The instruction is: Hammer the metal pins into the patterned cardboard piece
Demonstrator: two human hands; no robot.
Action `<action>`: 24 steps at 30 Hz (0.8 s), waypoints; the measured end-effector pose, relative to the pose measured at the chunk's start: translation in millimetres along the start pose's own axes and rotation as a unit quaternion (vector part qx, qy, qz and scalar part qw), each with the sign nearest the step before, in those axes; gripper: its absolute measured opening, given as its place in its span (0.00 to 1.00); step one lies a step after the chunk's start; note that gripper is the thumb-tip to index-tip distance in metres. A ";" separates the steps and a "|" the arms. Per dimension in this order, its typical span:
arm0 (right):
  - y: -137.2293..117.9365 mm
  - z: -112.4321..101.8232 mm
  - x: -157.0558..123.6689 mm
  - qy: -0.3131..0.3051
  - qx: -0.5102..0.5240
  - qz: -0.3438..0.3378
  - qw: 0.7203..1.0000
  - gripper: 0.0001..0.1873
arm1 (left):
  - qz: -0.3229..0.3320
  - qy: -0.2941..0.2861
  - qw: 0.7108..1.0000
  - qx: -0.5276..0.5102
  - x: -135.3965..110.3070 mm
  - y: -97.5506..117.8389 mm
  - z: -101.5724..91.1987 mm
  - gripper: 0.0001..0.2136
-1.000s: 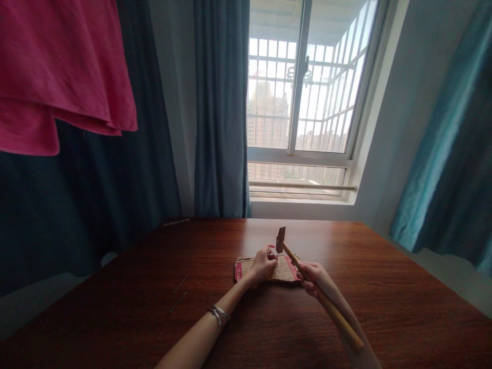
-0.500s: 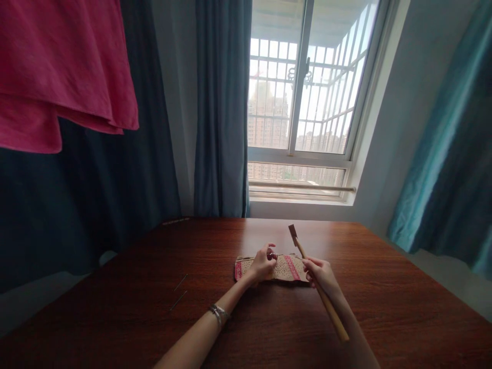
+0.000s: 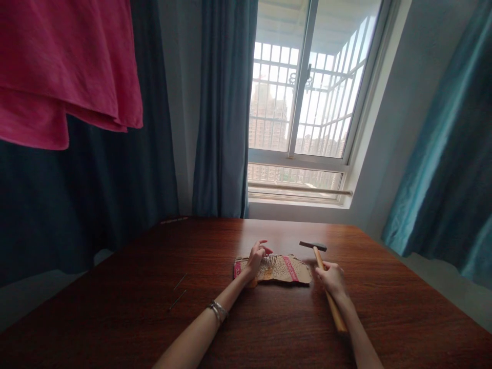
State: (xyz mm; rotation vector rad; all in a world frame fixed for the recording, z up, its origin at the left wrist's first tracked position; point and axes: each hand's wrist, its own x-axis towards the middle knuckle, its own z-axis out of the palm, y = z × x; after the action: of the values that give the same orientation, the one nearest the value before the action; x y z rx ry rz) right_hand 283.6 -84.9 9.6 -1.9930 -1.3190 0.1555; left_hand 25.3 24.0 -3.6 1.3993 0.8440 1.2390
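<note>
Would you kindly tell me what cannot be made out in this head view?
- Nails in the cardboard piece: too small to count; left hand covers some.
- Right hand grip on the hammer: fingers hidden behind the hand.
- Two thin pins on the table: too small to identify.

Right hand (image 3: 332, 279) grips hammer (image 3: 322, 277) beside cardboard piece (image 3: 286, 269) on table (image 3: 246, 318); left hand (image 3: 257, 259) rests on it, fingers spread.

Board (image 3: 286, 270) lies centre frame on table (image 3: 115, 318); left hand (image 3: 255, 259) on its left end, hammer (image 3: 323, 281) right of it, two nails (image 3: 177, 292) lower left.
</note>
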 end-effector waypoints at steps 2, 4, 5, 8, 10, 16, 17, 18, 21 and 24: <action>2.6 2.0 0.8 -0.007 -0.019 -0.013 1.000 0.12 | -0.002 0.011 0.999 -0.032 0.3 -1.8 -0.7 0.21; 3.4 5.0 0.5 -0.011 -0.026 -0.020 0.999 0.12 | 0.000 0.018 0.999 -0.052 1.5 -4.6 -1.1 0.20; 3.4 6.5 0.1 -0.013 -0.026 -0.020 0.999 0.11 | 0.000 0.021 0.998 -0.055 2.3 -6.0 -1.2 0.20; 3.0 9.9 -1.1 -0.017 -0.032 -0.023 0.999 0.12 | -0.005 0.029 0.998 -0.053 5.7 -8.6 -0.9 0.18; 2.9 10.7 -1.7 -0.023 -0.050 -0.028 0.998 0.13 | -0.015 0.035 0.998 -0.052 8.0 -8.2 -0.6 0.18; 4.0 10.8 -2.7 -0.028 -0.094 -0.029 0.995 0.13 | -0.041 0.049 0.996 -0.057 13.0 -1.7 -5.3 0.17; 4.3 11.1 -2.7 -0.029 -0.098 -0.027 0.994 0.13 | -0.043 0.049 0.996 -0.057 13.6 -1.8 -6.7 0.17; 4.5 11.4 -2.7 -0.031 -0.103 -0.026 0.994 0.13 | -0.048 0.047 0.996 -0.056 14.1 -2.4 -8.2 0.17; 4.3 12.3 -3.0 -0.038 -0.125 -0.025 0.991 0.14 | -0.068 0.054 0.995 -0.046 14.7 -6.4 -11.9 0.14; 2.8 13.0 -3.4 -0.042 -0.159 -0.029 0.986 0.15 | -0.071 0.079 0.993 -0.042 13.6 -10.0 -14.4 0.12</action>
State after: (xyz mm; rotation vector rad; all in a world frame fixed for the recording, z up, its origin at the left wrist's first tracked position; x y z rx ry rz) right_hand 278.1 -81.8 -2.5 -2.2293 -1.5335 -0.0001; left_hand 15.6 42.5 -11.1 1.1656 0.9719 1.2715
